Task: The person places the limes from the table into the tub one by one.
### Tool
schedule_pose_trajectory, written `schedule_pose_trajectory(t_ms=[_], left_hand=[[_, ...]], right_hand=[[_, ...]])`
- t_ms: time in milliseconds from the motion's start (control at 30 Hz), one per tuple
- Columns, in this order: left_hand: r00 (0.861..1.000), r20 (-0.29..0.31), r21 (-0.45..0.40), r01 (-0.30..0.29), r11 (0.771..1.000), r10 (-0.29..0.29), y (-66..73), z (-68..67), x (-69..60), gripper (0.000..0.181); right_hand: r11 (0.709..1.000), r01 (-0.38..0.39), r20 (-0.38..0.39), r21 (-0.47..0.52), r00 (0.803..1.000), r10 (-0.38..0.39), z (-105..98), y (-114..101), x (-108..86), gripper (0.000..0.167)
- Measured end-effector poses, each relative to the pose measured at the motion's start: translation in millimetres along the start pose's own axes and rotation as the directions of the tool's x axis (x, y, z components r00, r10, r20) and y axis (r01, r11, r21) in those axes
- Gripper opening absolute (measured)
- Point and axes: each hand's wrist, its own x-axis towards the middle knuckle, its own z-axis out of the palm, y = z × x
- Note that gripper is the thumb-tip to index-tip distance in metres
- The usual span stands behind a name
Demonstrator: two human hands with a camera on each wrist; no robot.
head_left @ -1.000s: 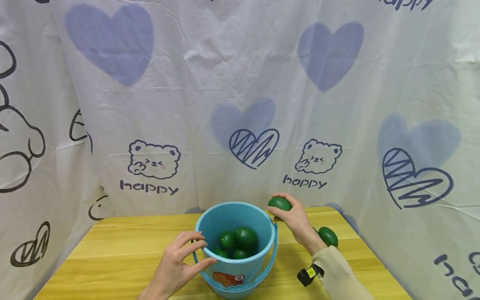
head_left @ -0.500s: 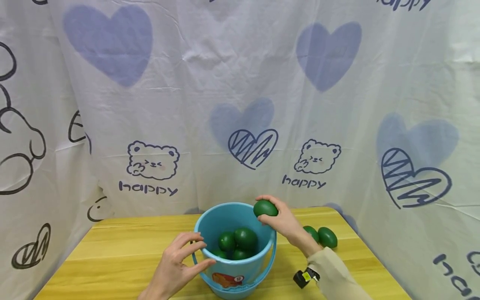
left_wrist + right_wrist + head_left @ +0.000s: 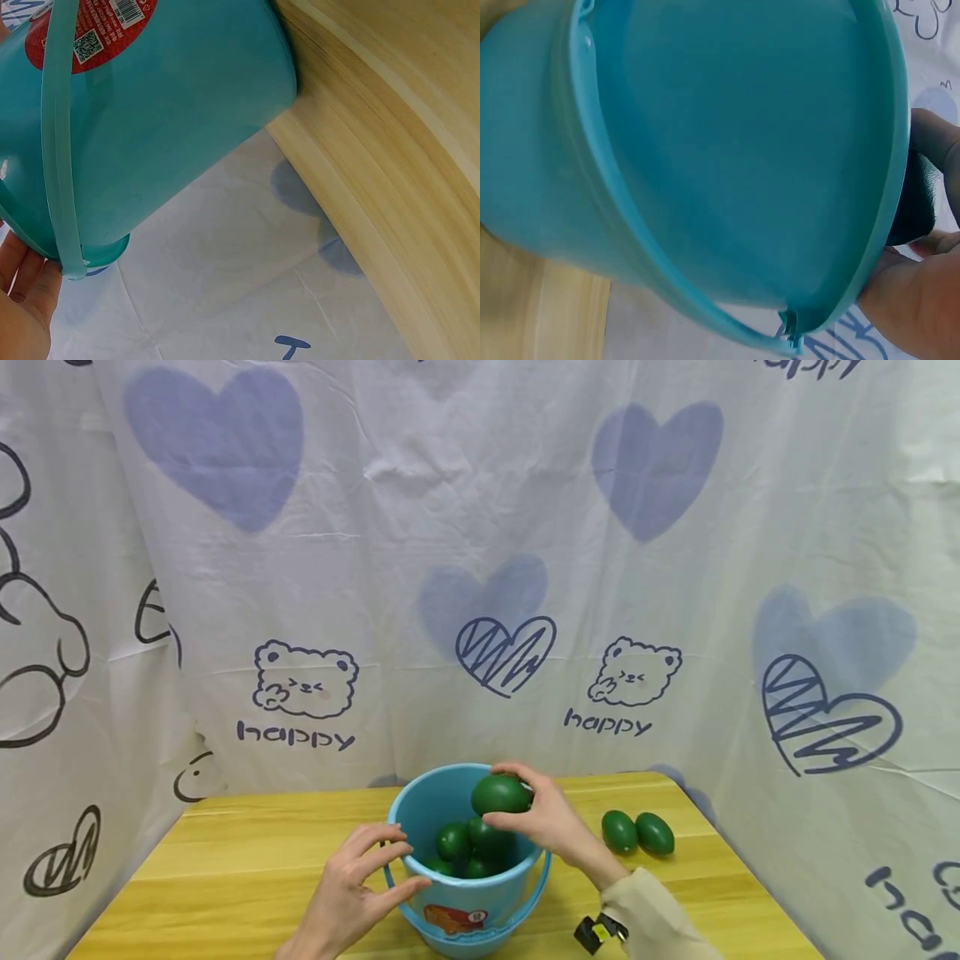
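Note:
A light-blue bucket (image 3: 504, 893) with a red label stands on the table, several dark green avocados (image 3: 454, 842) inside it. My left hand (image 3: 356, 881) holds its left rim, fingertips at the edge and thumb at the front. In the left wrist view the hand's fingers sit by the bucket's rim and handle (image 3: 58, 142). Over the bucket's right side, my right hand (image 3: 551, 820) grips another avocado (image 3: 497, 795) between fingers and thumb, above those inside. The right wrist view shows this avocado (image 3: 919, 199) as a dark shape, partly hidden behind the rim.
Two more avocados (image 3: 619, 832) lie side by side on the wood-grain table (image 3: 247, 860), right of the bucket. A printed cloth (image 3: 420, 693) hangs behind the table and at both sides. A small black device (image 3: 600, 933) is strapped at the right wrist.
My right hand has carried the avocado leftward and down, from beyond the right rim to over the bucket's opening. The two avocados on the table are now fully uncovered. My left hand stays put.

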Motion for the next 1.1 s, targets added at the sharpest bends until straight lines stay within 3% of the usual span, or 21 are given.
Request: schedule_pose_trajectory(t_ms=[567,800,967,1100], left_hand=[[1.0,-0.002,-0.001,-0.007,1.0,0.007,-1.9,0.8,-0.7,0.034],[1.0,0.003,0.0,-0.001,1.0,0.001,-1.9,0.9,-0.3,0.034],[1.0,0.005,0.001,0.005,1.0,-0.005,-1.6,0.7,-0.5,0.034],[1.0,0.007,0.006,0.006,1.0,-0.006,-1.2,0.6,-0.4,0.035]], right_hand=[[0.996,0.05,0.086,-0.08,0.995,-0.043,15,-6,2.6,0.055],[0.999,0.041,0.122,-0.013,0.992,-0.04,15,-6,1.6,0.054],[0.997,0.02,0.149,0.077,0.988,-0.032,15,-6,0.1,0.044],[0.997,0.017,0.133,0.07,0.991,-0.026,15,-6,-0.8,0.035]])
